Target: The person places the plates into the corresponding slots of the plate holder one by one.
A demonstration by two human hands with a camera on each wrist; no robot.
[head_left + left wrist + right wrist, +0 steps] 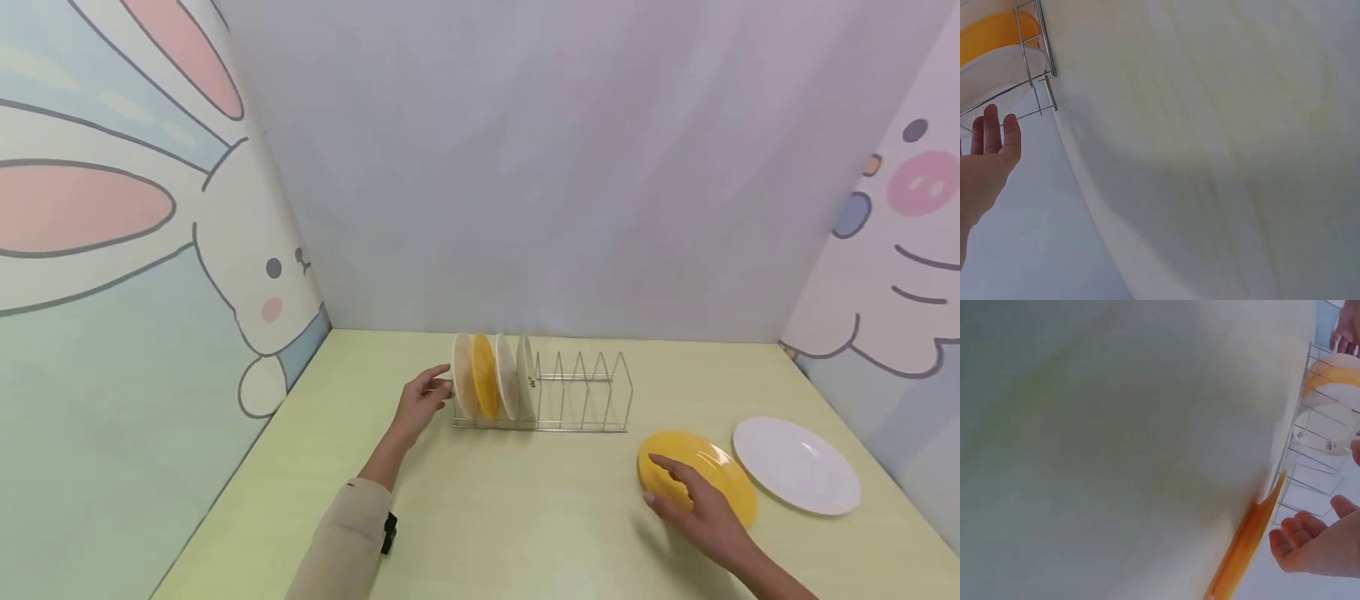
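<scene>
Nearest on the right, the person's right hand (701,517) is held above the loose yellow plate (716,465), with the fingers loose and spread a little and nothing grasped; whether a fingertip touches the plate, I cannot tell. This plate lies flat on the tabletop (517,517), and just beside it, farther to the right, lies a white plate (797,465), also flat. Farther away on the left, the left hand (420,404) is at the left end of the wire rack (581,431), its fingers relaxed and holding no plate (perhaps it steadies the rack, but the contact is not clear). In the left part of the rack four plates stand on edge, from left to right a white one (462,375), a yellow one (483,377), a second white one (506,379) and a pale one with small printed marks (526,371); the slots to the right of them are free. Behind all this rises the plain grey wall (525,167). In my judgement, the step in hand is the taking of the loose yellow plate for racking, not yet a grip. The next move, I think, calls for the right thumb and fingers to pinch its rim, lift it, turn it upright and guide it into the slot beside the pale plate, while the left hand keeps the rack from sliding.
</scene>
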